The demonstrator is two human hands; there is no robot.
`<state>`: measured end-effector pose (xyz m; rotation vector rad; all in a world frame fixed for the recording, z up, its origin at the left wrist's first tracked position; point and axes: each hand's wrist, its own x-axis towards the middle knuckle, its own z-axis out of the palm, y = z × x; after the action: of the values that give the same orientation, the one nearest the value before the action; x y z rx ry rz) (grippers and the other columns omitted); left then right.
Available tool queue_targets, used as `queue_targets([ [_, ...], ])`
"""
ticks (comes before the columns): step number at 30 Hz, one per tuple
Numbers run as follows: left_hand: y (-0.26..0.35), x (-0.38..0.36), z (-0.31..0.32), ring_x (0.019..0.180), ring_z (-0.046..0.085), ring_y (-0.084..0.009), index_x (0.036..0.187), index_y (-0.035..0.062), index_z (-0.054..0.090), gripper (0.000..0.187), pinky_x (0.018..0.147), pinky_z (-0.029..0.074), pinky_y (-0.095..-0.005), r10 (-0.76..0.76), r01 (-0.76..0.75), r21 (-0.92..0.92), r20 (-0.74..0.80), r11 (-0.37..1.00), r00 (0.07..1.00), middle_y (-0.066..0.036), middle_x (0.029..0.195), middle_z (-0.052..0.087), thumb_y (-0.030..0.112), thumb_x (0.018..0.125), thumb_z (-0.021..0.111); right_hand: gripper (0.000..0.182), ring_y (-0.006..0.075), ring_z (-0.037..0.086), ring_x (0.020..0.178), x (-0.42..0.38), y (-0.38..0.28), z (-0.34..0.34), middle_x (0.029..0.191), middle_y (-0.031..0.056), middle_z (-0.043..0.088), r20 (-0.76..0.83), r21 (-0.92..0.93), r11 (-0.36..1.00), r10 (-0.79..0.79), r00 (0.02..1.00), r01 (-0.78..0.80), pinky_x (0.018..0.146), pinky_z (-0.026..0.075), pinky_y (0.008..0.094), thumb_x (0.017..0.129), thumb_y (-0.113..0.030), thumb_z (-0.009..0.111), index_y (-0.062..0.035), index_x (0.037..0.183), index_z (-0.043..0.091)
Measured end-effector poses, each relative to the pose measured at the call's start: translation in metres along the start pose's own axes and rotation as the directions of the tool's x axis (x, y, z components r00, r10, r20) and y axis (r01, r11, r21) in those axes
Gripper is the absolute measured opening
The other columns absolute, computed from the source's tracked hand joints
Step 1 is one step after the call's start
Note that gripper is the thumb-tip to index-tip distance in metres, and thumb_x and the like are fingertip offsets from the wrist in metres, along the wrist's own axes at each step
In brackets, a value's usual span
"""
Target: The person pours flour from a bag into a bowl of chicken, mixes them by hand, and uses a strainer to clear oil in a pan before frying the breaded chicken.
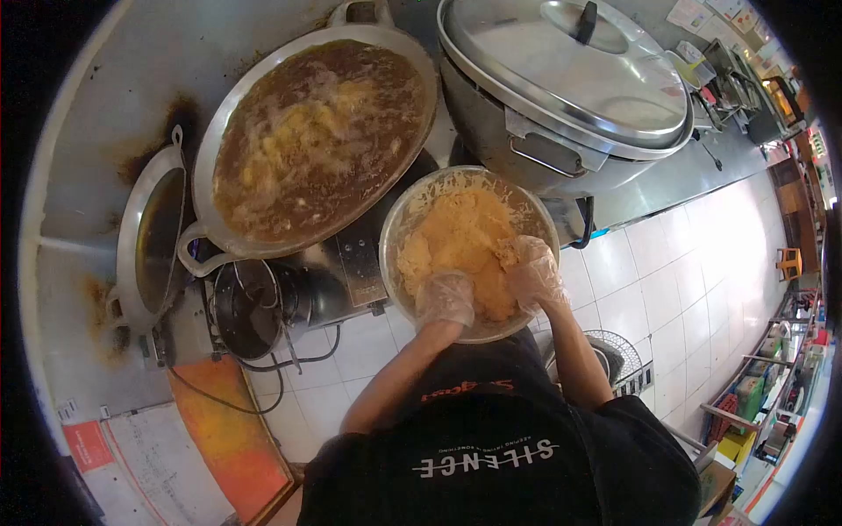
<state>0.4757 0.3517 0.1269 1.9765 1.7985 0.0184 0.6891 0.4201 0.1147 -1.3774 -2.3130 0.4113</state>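
A metal bowl (394,298) in front of me holds a heap of orange-tan flour coating (465,223) with lumpy pieces in it. My left hand (445,300), in a clear plastic glove, reaches over the near left rim, and its fingers are sunk in the coating and hidden. Also gloved, my right hand (535,276) is at the bowl's right side, its fingers curled by a coated lump (506,252). Whether that lump is inside its grip is hard to make out. Coating clings to both gloves.
A wide pan (203,175) of bubbling brown oil with yellowish pieces frying stands at upper left. Behind the bowl is a big lidded pot (491,131). Further left are a second pan (132,237) and a dark pot (235,337). A wire basket (614,351) sits low at right.
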Motion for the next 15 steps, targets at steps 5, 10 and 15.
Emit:
queue_targets([
  [5,-0.034,-0.022,-0.013,0.103,0.071,-0.041,0.122,0.003,0.067,0.039,0.09,0.057,-0.0495,0.048,-0.084,-0.118,-0.275,0.989,0.96,-0.021,0.111,0.073,0.018,0.087,0.072,0.036,0.0406,0.067,0.101,0.002,-0.039,-0.05,0.105,0.0178,0.072,0.007,0.356,0.905,0.249,0.969,-0.235,0.089,0.055,0.0452,0.082,-0.013,0.074,-0.0077,0.118,0.073],
  [10,-0.005,-0.031,-0.063,0.111,0.068,-0.0413,0.13,0.0024,0.062,0.047,0.099,0.053,-0.0477,-0.18,0.036,-0.523,-0.228,0.851,0.957,-0.024,0.124,0.069,0.019,0.088,0.073,0.03,0.0402,0.067,0.102,-0.009,-0.072,-0.03,0.108,0.0204,0.071,0.061,0.454,0.838,0.309,0.949,-0.302,0.088,0.055,0.0456,0.087,-0.021,0.074,-0.0068,0.113,0.073],
  [15,-0.056,0.015,0.016,0.117,0.065,-0.0423,0.135,-0.0014,0.057,0.058,0.103,0.05,-0.0467,-0.064,-0.02,-0.278,-0.291,0.96,0.955,-0.026,0.124,0.067,0.022,0.086,0.076,0.032,0.0394,0.069,0.1,0.009,-0.103,-0.04,0.105,0.0223,0.071,0.047,0.406,0.834,0.39,0.92,-0.374,0.085,0.056,0.0459,0.086,-0.022,0.075,-0.0052,0.112,0.073],
])
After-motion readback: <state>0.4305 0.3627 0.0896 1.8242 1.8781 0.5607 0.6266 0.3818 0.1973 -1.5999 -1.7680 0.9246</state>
